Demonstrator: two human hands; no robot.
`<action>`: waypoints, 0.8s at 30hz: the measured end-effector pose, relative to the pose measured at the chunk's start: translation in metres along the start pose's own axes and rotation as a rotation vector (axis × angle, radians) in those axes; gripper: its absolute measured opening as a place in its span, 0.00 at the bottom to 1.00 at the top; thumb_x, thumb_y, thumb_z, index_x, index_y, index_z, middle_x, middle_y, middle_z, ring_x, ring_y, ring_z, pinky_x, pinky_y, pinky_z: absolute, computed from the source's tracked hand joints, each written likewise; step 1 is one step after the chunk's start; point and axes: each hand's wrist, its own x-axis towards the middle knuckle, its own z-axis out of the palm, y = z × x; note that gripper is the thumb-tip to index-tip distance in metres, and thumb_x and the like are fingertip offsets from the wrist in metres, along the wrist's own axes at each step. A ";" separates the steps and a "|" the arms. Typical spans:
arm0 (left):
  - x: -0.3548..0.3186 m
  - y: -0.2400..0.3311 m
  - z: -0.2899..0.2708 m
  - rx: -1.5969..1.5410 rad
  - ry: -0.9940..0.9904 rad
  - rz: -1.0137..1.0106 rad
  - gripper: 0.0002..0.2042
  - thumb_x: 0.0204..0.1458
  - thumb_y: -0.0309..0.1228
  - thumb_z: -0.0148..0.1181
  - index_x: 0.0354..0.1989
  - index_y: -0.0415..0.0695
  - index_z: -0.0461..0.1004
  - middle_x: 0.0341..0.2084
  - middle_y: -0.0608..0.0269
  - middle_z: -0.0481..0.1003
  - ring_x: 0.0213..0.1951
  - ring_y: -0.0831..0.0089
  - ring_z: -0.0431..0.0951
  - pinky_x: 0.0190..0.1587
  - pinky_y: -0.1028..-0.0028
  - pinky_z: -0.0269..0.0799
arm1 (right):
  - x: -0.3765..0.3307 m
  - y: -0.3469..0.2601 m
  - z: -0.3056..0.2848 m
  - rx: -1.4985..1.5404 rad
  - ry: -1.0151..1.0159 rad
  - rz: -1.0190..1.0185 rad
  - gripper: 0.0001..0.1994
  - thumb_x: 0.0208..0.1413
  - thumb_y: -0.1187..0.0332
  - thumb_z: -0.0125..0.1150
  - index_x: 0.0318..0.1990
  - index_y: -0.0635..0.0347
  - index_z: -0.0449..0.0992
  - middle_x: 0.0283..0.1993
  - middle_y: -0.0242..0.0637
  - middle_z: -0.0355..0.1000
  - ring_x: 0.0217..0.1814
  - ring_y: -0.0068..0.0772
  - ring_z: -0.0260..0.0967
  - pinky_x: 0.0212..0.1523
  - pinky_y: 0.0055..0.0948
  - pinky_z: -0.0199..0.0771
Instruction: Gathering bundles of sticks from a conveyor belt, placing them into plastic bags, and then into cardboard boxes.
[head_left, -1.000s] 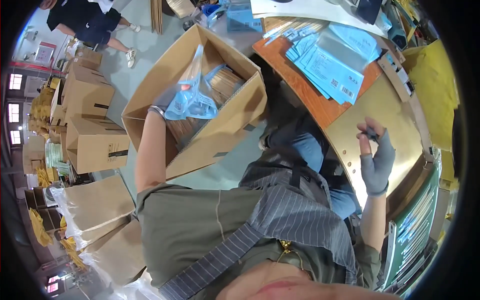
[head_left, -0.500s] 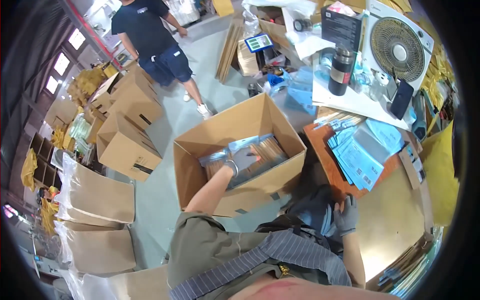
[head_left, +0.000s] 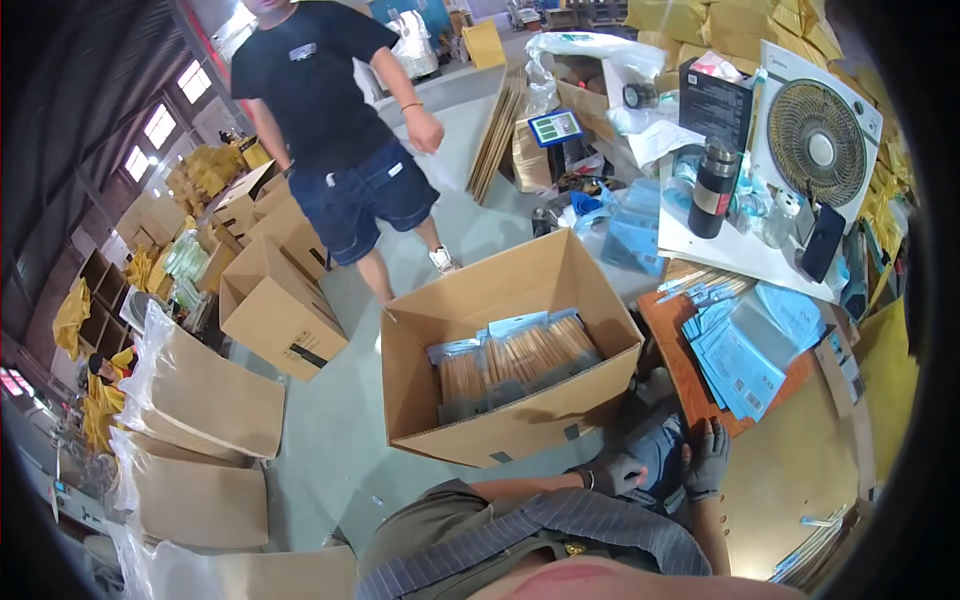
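Observation:
My left hand (head_left: 614,472), in a grey glove, is drawn back near my lap with its fingers curled; I see nothing in them. My right hand (head_left: 707,462), also gloved, rests at the front edge of an orange-brown board (head_left: 668,335) with its fingers stretched out. On that board lies a fanned pile of blue printed plastic packets (head_left: 738,350), just beyond my right hand. In front of me stands an open cardboard box (head_left: 500,430). Inside it, packs of thin wooden sticks (head_left: 520,358) with blue headers sit side by side.
A person (head_left: 325,110) in a dark T-shirt and shorts stands beyond the box. Cardboard boxes (head_left: 280,310) and plastic-wrapped cardboard stacks (head_left: 205,390) line the left. A white-topped surface at the right holds a dark thermos (head_left: 712,190), a phone (head_left: 822,243) and a fan (head_left: 818,130).
My left hand has left the packs inside the box and come back towards my lap. My right hand stays by the board's edge. The person beyond has turned and come nearer.

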 end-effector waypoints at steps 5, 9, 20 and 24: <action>0.023 -0.009 0.022 -0.187 -0.234 0.244 0.05 0.51 0.28 0.52 0.30 0.40 0.71 0.24 0.55 0.74 0.30 0.61 0.75 0.38 0.66 0.69 | -0.068 0.036 -0.015 -0.148 0.094 0.145 0.31 0.56 0.54 0.53 0.64 0.61 0.58 0.69 0.54 0.51 0.70 0.60 0.45 0.68 0.52 0.45; 0.023 0.024 0.020 0.083 -0.262 0.223 0.10 0.55 0.36 0.54 0.36 0.43 0.75 0.31 0.51 0.77 0.35 0.55 0.78 0.38 0.65 0.72 | -0.083 -0.003 -0.064 -0.058 0.195 0.218 0.29 0.53 0.52 0.57 0.56 0.63 0.65 0.58 0.54 0.61 0.61 0.59 0.56 0.61 0.49 0.55; 0.019 -0.002 0.146 -0.019 -1.070 0.759 0.13 0.55 0.37 0.55 0.41 0.41 0.76 0.31 0.49 0.78 0.33 0.56 0.79 0.37 0.65 0.73 | -0.197 -0.010 -0.003 -0.677 0.474 0.355 0.27 0.54 0.64 0.53 0.62 0.58 0.59 0.64 0.52 0.58 0.66 0.53 0.56 0.63 0.54 0.55; 0.016 -0.011 0.158 -0.052 -1.022 0.748 0.13 0.55 0.36 0.55 0.41 0.40 0.76 0.30 0.49 0.78 0.33 0.57 0.78 0.37 0.65 0.73 | -0.196 -0.002 0.020 -0.620 0.627 0.058 0.22 0.58 0.64 0.46 0.60 0.60 0.61 0.65 0.53 0.57 0.66 0.53 0.56 0.63 0.53 0.57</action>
